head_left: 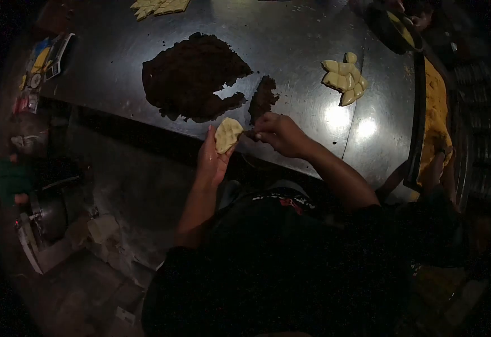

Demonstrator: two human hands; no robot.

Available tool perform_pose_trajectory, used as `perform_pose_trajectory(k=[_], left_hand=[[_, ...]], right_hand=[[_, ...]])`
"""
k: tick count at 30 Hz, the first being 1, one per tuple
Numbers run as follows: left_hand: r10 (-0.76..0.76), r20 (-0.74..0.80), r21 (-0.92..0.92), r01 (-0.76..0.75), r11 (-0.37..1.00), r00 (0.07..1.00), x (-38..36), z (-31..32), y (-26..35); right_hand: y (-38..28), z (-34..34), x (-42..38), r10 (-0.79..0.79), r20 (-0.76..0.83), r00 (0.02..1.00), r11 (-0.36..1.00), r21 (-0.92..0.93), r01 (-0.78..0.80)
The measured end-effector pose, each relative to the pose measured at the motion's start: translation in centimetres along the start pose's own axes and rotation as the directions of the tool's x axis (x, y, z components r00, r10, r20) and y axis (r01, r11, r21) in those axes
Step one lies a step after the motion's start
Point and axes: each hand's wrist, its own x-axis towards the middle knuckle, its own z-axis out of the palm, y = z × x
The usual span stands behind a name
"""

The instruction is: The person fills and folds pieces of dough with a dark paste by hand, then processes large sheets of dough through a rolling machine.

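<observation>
A flattened piece of pale dough (228, 135) rests in my left hand (212, 158), just off the table's front edge. Right beside it, my right hand (279, 133) is closed with the fingers pinched around a small dark lump (251, 135). Behind my hands a wide, dark, crumbly mass (192, 76) is spread on the metal table (296, 50). A narrower strip of the same dark stuff (264, 98) lies to its right, close above my right hand.
Several pale dough pieces (344, 78) sit in a cluster to the right, more (161, 7) at the top left. A long tray of yellow material (433, 106) runs along the right edge, with a co-worker's hand (437, 163) at it. Packets (37, 64) lie at the left corner.
</observation>
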Motion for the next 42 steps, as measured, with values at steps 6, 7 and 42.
perform_pose_trajectory(k=[6,7,42], left_hand=[[-0.072,0.15,0.0,0.073,0.997,0.986,-1.2,2.2,0.3],[-0.069,0.142,0.003,0.069,0.998,0.987,-1.4,2.2,0.5],[-0.302,0.578,0.278,0.164,0.946,0.759,-2.1,5.4,2.5]], right_hand=[[-3.8,4.3,0.7,-0.298,-0.203,0.933,0.884,-0.427,0.19],[-4.2,4.1,0.4,-0.306,-0.19,0.933,0.91,-0.347,0.228],[-5.5,-1.5,-3.8,-0.518,-0.172,0.838,0.759,-0.543,0.358]])
